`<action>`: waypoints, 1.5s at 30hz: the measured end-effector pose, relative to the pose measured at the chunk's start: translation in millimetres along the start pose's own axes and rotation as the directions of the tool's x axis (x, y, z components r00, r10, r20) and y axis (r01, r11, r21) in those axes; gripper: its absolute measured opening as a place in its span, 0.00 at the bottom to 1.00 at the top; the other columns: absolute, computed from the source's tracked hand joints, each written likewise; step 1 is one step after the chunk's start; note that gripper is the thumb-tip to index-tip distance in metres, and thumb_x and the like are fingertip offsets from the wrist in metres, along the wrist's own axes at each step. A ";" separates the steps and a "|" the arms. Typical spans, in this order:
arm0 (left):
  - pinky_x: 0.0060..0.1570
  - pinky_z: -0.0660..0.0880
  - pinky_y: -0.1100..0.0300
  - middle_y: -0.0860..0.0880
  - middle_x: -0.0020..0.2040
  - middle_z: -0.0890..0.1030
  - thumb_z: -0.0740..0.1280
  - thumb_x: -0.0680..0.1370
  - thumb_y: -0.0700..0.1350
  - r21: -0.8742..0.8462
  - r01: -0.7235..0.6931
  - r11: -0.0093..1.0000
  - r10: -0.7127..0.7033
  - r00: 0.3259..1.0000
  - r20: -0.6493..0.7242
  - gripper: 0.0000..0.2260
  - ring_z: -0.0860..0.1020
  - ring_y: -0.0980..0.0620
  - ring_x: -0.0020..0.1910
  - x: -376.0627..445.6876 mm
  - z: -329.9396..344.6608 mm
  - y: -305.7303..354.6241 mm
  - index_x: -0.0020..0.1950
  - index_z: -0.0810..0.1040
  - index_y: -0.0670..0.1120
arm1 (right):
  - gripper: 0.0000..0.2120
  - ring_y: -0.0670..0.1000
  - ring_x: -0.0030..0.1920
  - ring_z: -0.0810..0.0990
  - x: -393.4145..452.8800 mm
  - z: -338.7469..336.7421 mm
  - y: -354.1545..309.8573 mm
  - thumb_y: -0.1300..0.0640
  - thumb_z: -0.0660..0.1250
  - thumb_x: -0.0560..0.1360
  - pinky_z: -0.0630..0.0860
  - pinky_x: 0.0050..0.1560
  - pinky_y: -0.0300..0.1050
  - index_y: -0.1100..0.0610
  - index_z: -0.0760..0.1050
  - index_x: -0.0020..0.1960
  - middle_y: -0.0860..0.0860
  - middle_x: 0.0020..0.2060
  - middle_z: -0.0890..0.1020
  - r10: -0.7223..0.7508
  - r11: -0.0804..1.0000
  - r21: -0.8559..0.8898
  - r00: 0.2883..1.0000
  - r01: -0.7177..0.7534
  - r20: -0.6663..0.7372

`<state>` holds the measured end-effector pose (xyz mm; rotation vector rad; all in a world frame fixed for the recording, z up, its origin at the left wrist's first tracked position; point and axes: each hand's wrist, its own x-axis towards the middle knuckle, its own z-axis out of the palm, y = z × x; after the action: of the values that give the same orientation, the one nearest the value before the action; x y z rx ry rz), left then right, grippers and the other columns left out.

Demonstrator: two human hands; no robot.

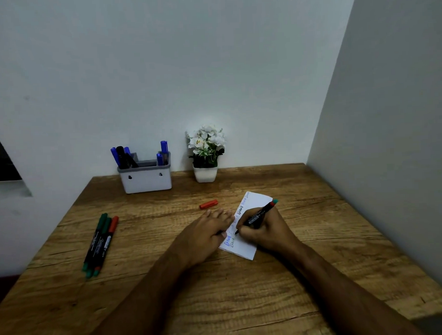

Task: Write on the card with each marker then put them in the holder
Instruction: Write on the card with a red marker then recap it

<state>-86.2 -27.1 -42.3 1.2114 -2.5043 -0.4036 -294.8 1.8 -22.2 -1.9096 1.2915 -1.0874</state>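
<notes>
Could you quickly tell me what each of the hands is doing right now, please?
Left hand: open, fingers flat, pressing the card down.
Right hand: grips the marker, its tip on the card.

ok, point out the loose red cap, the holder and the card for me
red cap (pixel 208 204), head view, middle of the cap lying on the table.
holder (pixel 145 182), head view, front wall below the rim.
card (pixel 256 199), head view, bare far end beyond the hands.
</notes>
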 end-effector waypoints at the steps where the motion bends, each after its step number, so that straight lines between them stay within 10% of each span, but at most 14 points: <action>1: 0.75 0.44 0.64 0.58 0.80 0.55 0.56 0.84 0.47 -0.002 -0.002 1.000 0.002 1.000 0.000 0.23 0.48 0.64 0.77 0.1 -0.2 0.4 0.79 0.57 0.55 | 0.08 0.48 0.42 0.86 1.0 0.2 0.3 0.67 0.71 0.71 0.81 0.42 0.42 0.57 0.85 0.39 0.50 0.39 0.87 0.008 1.000 -0.005 1.000 -0.008 -0.010; 45: 0.78 0.47 0.57 0.58 0.80 0.55 0.55 0.84 0.47 -0.015 0.033 0.999 -0.032 0.999 0.040 0.23 0.49 0.59 0.79 2.3 3.6 -2.2 0.79 0.58 0.56 | 0.07 0.46 0.41 0.86 5.5 1.4 3.4 0.66 0.71 0.74 0.81 0.39 0.42 0.57 0.84 0.42 0.49 0.39 0.87 0.090 0.996 -0.004 0.992 -0.091 -0.090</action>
<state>-87.5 -29.9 -46.0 1.2514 -2.5127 -0.4581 -294.1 -4.5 -24.0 -1.8076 1.4194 -1.1339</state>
